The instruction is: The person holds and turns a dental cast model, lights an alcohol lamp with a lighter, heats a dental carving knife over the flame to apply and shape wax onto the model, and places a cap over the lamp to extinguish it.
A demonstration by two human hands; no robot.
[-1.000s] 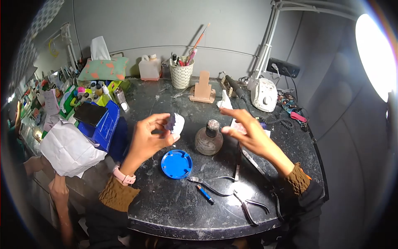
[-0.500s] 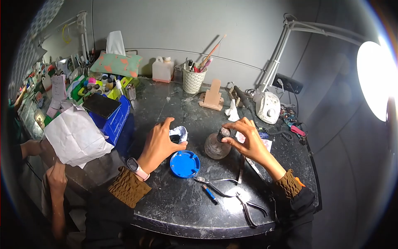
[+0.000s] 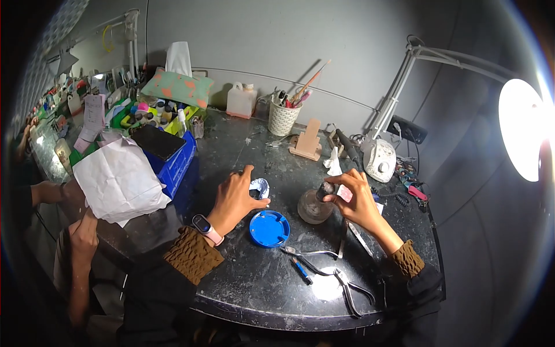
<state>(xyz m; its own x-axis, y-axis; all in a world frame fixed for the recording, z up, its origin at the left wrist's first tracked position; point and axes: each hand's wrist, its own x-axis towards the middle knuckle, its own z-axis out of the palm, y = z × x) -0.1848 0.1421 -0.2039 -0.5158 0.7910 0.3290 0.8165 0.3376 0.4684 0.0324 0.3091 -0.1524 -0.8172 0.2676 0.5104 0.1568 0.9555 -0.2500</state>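
My left hand (image 3: 232, 199) curves around a pale blue-white horseshoe-shaped dental cast (image 3: 261, 188), the thumb against its near side and the index finger raised. My other left fingers are hidden behind the hand. Just in front of the cast sits a round blue plastic dish (image 3: 269, 229) with small tabs inside its rim. My right hand (image 3: 359, 202) pinches the dark rounded top (image 3: 328, 188) of a squat glass jar (image 3: 314, 208) between thumb and fingers. The jar stands on the dark table, slightly right of the dish.
Pliers (image 3: 347, 292), a blue pen-like tool (image 3: 302, 270) and a metal strip (image 3: 359, 238) lie near the front. Behind stand a pen cup (image 3: 283, 119), a phone stand (image 3: 307, 139) and a white control box (image 3: 380, 160). Paper (image 3: 120, 179) and another person's hand (image 3: 84, 236) are left.
The camera view has turned slightly, so everything appears shifted to the right and a little lower. Both hands keep nearly the same places at the cast and the jar top.
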